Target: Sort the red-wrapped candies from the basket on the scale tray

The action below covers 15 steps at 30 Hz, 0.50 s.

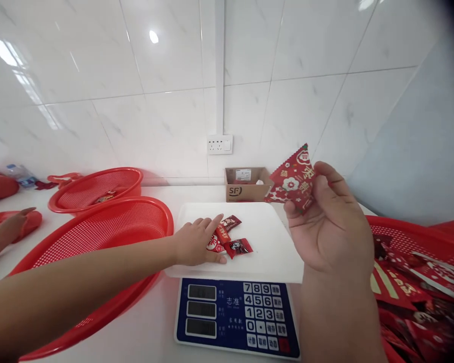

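Note:
My left hand (196,243) reaches across to the white pan (272,242) of a digital scale (238,315), its fingers curled over a few small red wrapped candies (229,241) lying there. My right hand (327,222) is raised above the scale's right side and pinches a red patterned pouch (294,182) between thumb and fingers, held upright and tilted.
Two red mesh baskets (109,227) (98,189) sit at the left. A red basket (412,282) heaped with red packets is at the right. A small cardboard box (245,184) stands by the tiled wall. Another person's hand (11,224) rests at the far left.

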Available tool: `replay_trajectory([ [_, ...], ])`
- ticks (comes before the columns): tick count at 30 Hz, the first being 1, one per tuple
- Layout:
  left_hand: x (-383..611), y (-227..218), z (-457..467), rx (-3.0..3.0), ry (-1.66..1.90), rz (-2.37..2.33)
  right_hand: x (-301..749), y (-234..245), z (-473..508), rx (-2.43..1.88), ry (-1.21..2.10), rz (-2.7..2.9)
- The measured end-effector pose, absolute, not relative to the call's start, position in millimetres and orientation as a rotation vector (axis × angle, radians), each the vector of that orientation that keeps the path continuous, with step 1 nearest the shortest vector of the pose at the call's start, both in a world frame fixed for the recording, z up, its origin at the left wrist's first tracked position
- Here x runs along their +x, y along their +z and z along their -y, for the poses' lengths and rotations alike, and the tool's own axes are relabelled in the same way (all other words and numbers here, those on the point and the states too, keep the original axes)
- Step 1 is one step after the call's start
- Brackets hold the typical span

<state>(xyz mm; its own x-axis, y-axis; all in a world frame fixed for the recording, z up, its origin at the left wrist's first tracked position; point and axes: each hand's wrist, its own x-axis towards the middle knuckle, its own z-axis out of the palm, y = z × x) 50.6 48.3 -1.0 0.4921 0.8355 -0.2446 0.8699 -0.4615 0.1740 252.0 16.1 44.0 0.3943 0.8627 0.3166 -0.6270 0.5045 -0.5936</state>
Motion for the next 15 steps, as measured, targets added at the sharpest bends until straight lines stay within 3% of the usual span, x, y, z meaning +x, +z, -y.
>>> replay_trajectory([
  [15,45,7,-52,2.429,0.178,-1.497,253,42,-18,-0.409,1.003,0.677],
])
